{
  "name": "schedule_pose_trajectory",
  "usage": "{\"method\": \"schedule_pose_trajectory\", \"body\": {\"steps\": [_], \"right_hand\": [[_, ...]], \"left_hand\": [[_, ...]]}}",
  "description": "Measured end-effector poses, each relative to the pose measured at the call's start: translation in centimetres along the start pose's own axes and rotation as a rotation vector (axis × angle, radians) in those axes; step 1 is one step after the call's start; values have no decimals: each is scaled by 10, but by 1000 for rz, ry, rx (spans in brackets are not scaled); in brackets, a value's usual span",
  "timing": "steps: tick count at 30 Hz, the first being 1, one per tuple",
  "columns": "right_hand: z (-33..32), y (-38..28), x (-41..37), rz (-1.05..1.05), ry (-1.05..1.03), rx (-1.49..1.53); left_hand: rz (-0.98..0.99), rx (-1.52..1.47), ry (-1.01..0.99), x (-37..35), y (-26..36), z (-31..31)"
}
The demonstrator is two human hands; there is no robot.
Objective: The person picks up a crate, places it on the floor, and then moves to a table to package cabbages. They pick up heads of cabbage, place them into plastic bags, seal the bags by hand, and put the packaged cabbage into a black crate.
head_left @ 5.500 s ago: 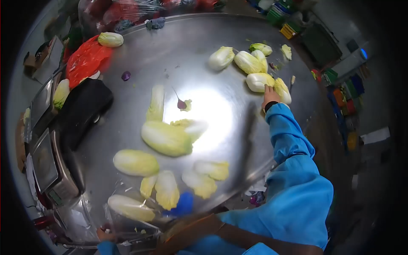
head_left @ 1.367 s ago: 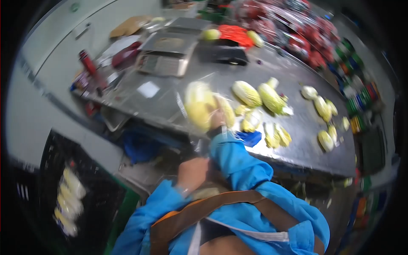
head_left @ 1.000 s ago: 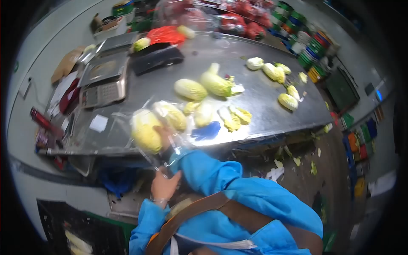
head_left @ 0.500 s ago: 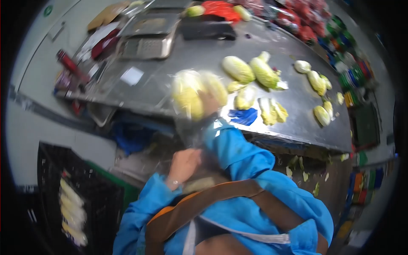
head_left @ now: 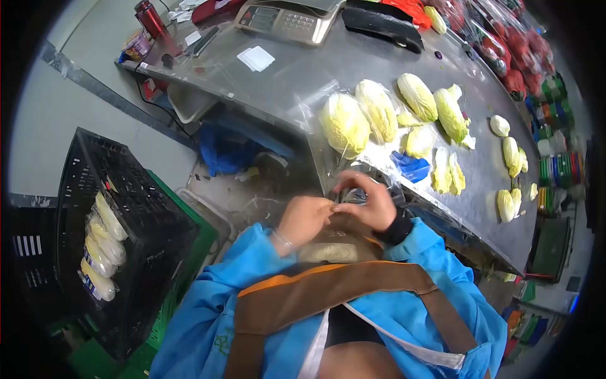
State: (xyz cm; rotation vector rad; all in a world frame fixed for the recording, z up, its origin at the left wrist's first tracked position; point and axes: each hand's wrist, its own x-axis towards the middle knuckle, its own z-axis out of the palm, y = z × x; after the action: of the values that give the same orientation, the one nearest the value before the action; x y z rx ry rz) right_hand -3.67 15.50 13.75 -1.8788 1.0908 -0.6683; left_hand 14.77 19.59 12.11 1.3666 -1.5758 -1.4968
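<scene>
Two napa cabbages (head_left: 346, 126) in a clear plastic bag (head_left: 325, 148) lie at the near edge of the metal table. The bag's loose end hangs over the edge toward my hands. My left hand (head_left: 304, 222) is closed in a pinch in front of my body, seemingly on the bag's end. My right hand (head_left: 371, 203) curls round the gathered film, its thumb tip meeting the left fingertips. The film between the fingers is partly hidden. Right of the bag are a trimmed cabbage piece (head_left: 420, 141), blue plastic (head_left: 410, 167) and loose leaves (head_left: 448, 172).
More cabbages (head_left: 416, 98) lie across the metal table (head_left: 284, 82), with a scale (head_left: 278, 22) and white labels (head_left: 255, 59) at the back. A black crate (head_left: 142, 252) at left holds several wrapped cabbages (head_left: 104, 243). Red mesh bags (head_left: 517, 54) are piled far right.
My right hand has left the bagged cabbages and come back beside my left hand. The bagged cabbages now rest on the table edge. The view has shifted.
</scene>
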Motion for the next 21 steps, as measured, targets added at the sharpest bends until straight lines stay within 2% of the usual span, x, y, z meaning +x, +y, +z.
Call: {"method": "schedule_pose_trajectory", "body": {"steps": [1, 2, 3, 4, 5, 7, 8, 11, 14, 16, 17, 19, 21], "right_hand": [[10, -1, -2, 44, -54, 156], [14, -3, 0, 46, -47, 160], [16, -6, 2, 46, -86, 151], [18, -8, 3, 47, -124, 144], [20, -11, 4, 51, -116, 154], [21, -19, 6, -110, -49, 65], [16, -28, 3, -61, 46, 170], [23, -26, -1, -25, 38, 151], [26, -22, 2, -14, -57, 159], [25, -23, 5, -129, -118, 93], [23, -25, 6, -134, -113, 93], [19, -26, 6, -122, -94, 120], [12, -32, 6, -168, -83, 147]], "left_hand": [[35, 159, 10, 0, 2, -2], [38, 190, 3, -1, 3, -5], [34, 196, -3, -2, -2, -5], [-23, 74, -12, -3, -10, -4], [-80, -46, -20, -5, -14, -4], [-103, -15, -32, -5, -8, -10], [-67, 4, -21, -5, -6, -11], [2, 49, -4, -7, -7, -9], [25, 172, 16, -12, -7, -12], [-136, 383, -86, -13, 14, -22], [-132, 390, -85, -7, 18, -22], [475, 1122, 677, 13, 27, -17], [822, 874, 213, 52, 35, -23]]}}
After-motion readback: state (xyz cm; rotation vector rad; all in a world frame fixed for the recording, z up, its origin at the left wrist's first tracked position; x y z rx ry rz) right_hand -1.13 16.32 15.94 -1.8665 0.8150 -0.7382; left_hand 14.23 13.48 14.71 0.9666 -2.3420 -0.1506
